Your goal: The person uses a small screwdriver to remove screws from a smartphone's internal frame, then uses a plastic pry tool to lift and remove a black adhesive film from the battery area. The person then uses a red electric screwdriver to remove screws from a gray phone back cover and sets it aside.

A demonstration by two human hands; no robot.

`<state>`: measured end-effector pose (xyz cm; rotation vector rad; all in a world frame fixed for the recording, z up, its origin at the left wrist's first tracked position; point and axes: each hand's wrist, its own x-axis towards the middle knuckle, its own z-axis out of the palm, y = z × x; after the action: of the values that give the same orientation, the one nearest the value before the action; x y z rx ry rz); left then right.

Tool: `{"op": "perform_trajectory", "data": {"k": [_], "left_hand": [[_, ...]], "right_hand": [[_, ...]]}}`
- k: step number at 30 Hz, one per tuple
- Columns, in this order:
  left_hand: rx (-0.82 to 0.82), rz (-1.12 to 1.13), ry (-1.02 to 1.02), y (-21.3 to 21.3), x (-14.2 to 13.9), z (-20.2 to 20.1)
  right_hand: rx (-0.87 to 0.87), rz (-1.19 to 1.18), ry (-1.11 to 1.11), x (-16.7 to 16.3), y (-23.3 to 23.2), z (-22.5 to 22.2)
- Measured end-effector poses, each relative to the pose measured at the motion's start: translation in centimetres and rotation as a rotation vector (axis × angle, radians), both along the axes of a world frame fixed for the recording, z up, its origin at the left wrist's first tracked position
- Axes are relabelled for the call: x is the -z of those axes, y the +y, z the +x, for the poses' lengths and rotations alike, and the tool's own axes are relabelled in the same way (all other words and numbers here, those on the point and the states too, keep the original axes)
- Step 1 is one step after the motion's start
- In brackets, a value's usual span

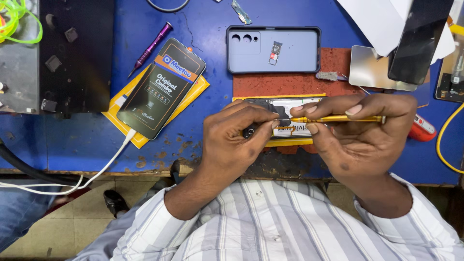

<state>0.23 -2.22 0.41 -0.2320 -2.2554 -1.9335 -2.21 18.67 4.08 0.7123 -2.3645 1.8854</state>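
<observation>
With its back cover already off, the opened phone [285, 121] lies on the blue counter [212, 96], the left hand [237, 137] pinching its edge while the right hand [360, 133] grips a yellow screwdriver [333, 118] closed-fingered, tip on the internals, which remain unassembled.

Worktop: a blue-painted surface [72, 140], scuffed, with brown patches where the paint has worn through near the front.
Front edge: chipped and dark [145, 171], running straight across the view.
Mat: a rust-red pad [338, 60] lying on the blue surface towards the right.
Left fixture: a black block [77, 53] beside a grey metal plate [19, 72], both at the far left of the worktop.
Floor: pale beige tiles [58, 217] with dark joints, seen below the worktop edge at the lower left.
Light: even and bright, with soft, short shadows.
</observation>
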Motion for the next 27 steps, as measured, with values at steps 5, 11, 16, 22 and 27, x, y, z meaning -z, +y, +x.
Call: {"op": "perform_trajectory", "data": {"k": [5, 11, 16, 22, 27], "left_hand": [[-0.025, -0.014, 0.015, 0.09, 0.07, 0.07], [-0.035, -0.004, -0.028, 0.15, 0.18, 0.12], [-0.019, 0.003, -0.003, 0.02, 0.22, 0.15], [-0.018, -0.016, 0.011, -0.07, 0.26, 0.13], [-0.024, -0.013, 0.019, -0.10, 0.34, 0.17]], "right_hand": [[-0.031, 0.009, 0.026, 0.04, -0.13, -0.12], [-0.078, 0.031, 0.109, 0.28, -0.08, -0.21], [-0.064, 0.028, 0.118, 0.42, -0.11, -0.25], [-0.082, 0.032, 0.124, 0.43, -0.03, -0.33], [-0.100, 0.016, 0.132, 0.46, -0.17, -0.42]]}}
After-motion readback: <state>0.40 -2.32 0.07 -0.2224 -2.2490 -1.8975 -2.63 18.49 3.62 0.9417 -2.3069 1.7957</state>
